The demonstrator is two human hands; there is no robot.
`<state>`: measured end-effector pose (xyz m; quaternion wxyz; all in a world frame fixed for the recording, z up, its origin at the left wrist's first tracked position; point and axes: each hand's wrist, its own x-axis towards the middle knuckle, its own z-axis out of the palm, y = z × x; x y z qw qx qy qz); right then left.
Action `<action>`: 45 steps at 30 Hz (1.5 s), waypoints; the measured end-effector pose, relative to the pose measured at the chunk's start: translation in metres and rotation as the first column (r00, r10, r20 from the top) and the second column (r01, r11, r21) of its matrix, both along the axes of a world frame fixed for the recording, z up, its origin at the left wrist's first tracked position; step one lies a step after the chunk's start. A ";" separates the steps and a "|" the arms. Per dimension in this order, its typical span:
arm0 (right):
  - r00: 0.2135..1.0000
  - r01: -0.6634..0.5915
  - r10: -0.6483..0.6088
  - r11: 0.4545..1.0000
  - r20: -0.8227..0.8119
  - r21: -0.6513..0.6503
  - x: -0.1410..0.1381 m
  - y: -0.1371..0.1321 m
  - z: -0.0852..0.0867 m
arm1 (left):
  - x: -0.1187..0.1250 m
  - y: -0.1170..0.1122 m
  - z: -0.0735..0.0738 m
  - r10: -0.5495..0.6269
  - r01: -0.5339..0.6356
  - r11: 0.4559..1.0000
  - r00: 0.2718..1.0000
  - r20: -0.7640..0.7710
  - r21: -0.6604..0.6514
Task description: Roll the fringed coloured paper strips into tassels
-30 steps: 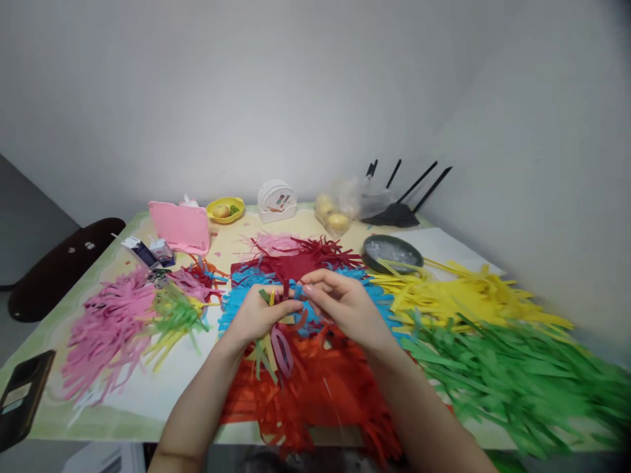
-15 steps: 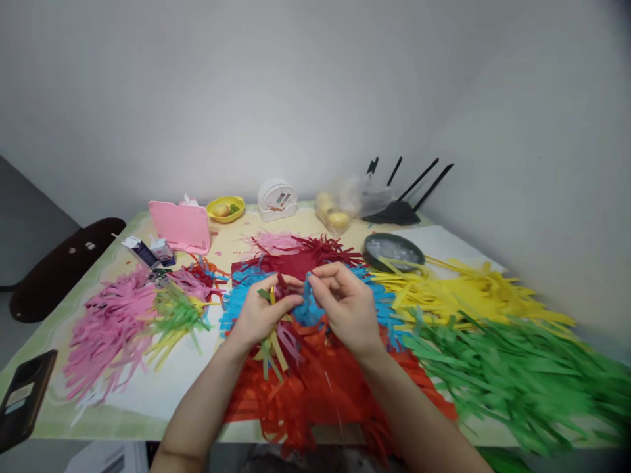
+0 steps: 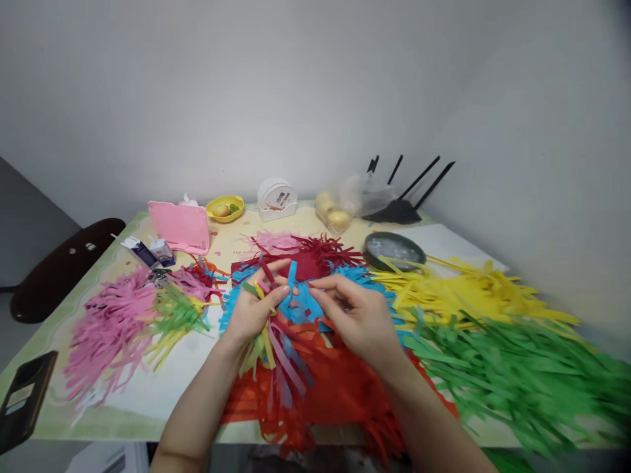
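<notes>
My left hand (image 3: 254,309) is closed around a bundle of mixed paper strips (image 3: 276,355) in green, yellow, pink, red and blue, whose ends hang down below the palm. My right hand (image 3: 357,315) pinches a blue paper strip (image 3: 296,295) between thumb and forefinger, right against the left fingers. Both hands hover above the orange-red strip pile (image 3: 335,387) at the table's near edge, with the blue pile (image 3: 236,295) and dark red pile (image 3: 305,259) just behind them.
Pink strips (image 3: 106,322) and green-yellow strips (image 3: 172,318) lie left; yellow (image 3: 468,295) and green (image 3: 517,374) heaps lie right. Behind stand a pink case (image 3: 181,226), yellow bowl (image 3: 225,208), white round holder (image 3: 277,197), bagged fruit (image 3: 335,213), dark dish (image 3: 393,249). A phone (image 3: 22,401) sits near left.
The bundle in my left hand has turned and its hanging strips have fanned out lower. My right hand moved from the bundle's top to pinch a blue strip, drawing it slightly rightwards.
</notes>
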<state>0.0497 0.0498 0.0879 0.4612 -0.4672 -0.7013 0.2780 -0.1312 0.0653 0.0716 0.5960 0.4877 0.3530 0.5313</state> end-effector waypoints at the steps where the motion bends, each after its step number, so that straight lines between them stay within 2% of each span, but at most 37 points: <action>1: 1.000 0.000 0.000 1.000 -0.001 -0.009 -0.001 0.001 -0.001 | 0.001 -0.001 0.000 -0.012 0.012 1.000 1.000 -0.002 -0.010; 6: 1.000 -0.017 0.016 0.998 -0.027 -0.057 -0.001 0.004 -0.004 | 0.004 -0.005 -0.001 -0.006 0.006 1.000 0.999 -0.052 0.002; 9: 0.999 -0.035 0.032 0.997 -0.041 -0.076 0.001 0.004 -0.003 | 0.003 -0.004 0.000 0.030 -0.014 0.996 0.983 -0.179 0.086; 13: 0.977 -0.141 0.105 0.970 -0.184 -0.197 0.002 0.010 -0.002 | 0.003 -0.005 0.002 0.177 -0.053 0.956 0.891 -0.419 0.289; 16: 0.940 -0.267 0.180 0.917 -0.292 -0.296 0.002 0.016 -0.006 | 0.005 -0.006 0.004 0.176 0.016 0.938 0.839 -0.515 0.347; 18: 0.937 -0.254 0.162 0.926 -0.310 -0.280 0.001 0.019 -0.010 | 0.006 -0.007 0.004 0.157 0.041 0.939 0.831 -0.533 0.341; 20: 0.919 -0.188 0.089 0.956 -0.385 -0.227 0.002 0.021 -0.011 | 0.007 -0.006 0.003 0.142 0.044 0.948 0.826 -0.545 0.314; 22: 0.824 -0.100 -0.009 0.982 -0.566 -0.161 0.006 0.022 -0.008 | 0.007 -0.002 -0.001 0.103 0.049 0.968 0.817 -0.568 0.247; 24: 0.658 0.016 -0.071 0.997 -0.750 -0.081 0.017 0.023 0.001 | 0.005 0.003 -0.005 0.040 0.056 0.987 0.820 -0.571 0.148; 25: 0.584 0.095 -0.081 0.995 -0.807 -0.032 0.024 0.023 0.006 | 0.003 0.006 -0.007 0.012 0.059 0.992 0.833 -0.553 0.111; 27: 0.511 0.256 -0.078 0.964 -0.856 0.066 0.037 0.022 0.015 | -0.001 0.012 -0.009 -0.003 0.064 0.992 0.869 -0.495 0.106; 28: 0.516 0.323 -0.085 0.941 -0.853 0.101 0.041 0.021 0.018 | -0.003 0.015 -0.009 0.006 0.063 0.989 0.883 -0.470 0.132; 29: 0.559 0.357 -0.109 0.926 -0.822 0.120 0.043 0.019 0.019 | -0.005 0.016 -0.008 0.014 0.064 0.986 0.890 -0.455 0.157; 30: 0.641 0.345 -0.137 0.930 -0.755 0.125 0.042 0.018 0.018 | -0.006 0.016 -0.008 0.006 0.075 0.984 0.894 -0.448 0.162; 32: 0.833 0.219 -0.145 0.973 -0.533 0.078 0.033 0.014 0.013 | -0.007 0.013 -0.006 -0.084 0.142 0.985 0.893 -0.442 0.099; 34: 0.938 0.057 -0.063 0.998 -0.340 -0.028 0.016 0.013 0.006 | -0.005 0.009 -0.004 -0.188 0.221 0.975 0.895 -0.405 0.036; 38: 0.935 -0.126 0.070 0.982 -0.348 -0.143 -0.009 0.016 -0.004 | 0.003 -0.001 -0.001 -0.226 0.251 0.968 0.913 -0.339 0.031; 40: 0.924 -0.176 0.101 0.968 -0.368 -0.177 -0.013 0.019 -0.006 | 0.005 -0.002 -0.001 -0.258 0.263 0.964 0.917 -0.305 -0.024; 42: 0.921 -0.162 0.082 0.970 -0.381 -0.184 -0.013 0.020 -0.008 | 0.005 -0.002 -0.001 -0.243 0.243 0.969 0.929 -0.279 -0.034; 45: 0.923 -0.095 0.026 0.982 -0.383 -0.163 -0.010 0.017 -0.010 | 0.005 0.000 -0.003 -0.097 0.118 0.992 0.951 -0.293 0.053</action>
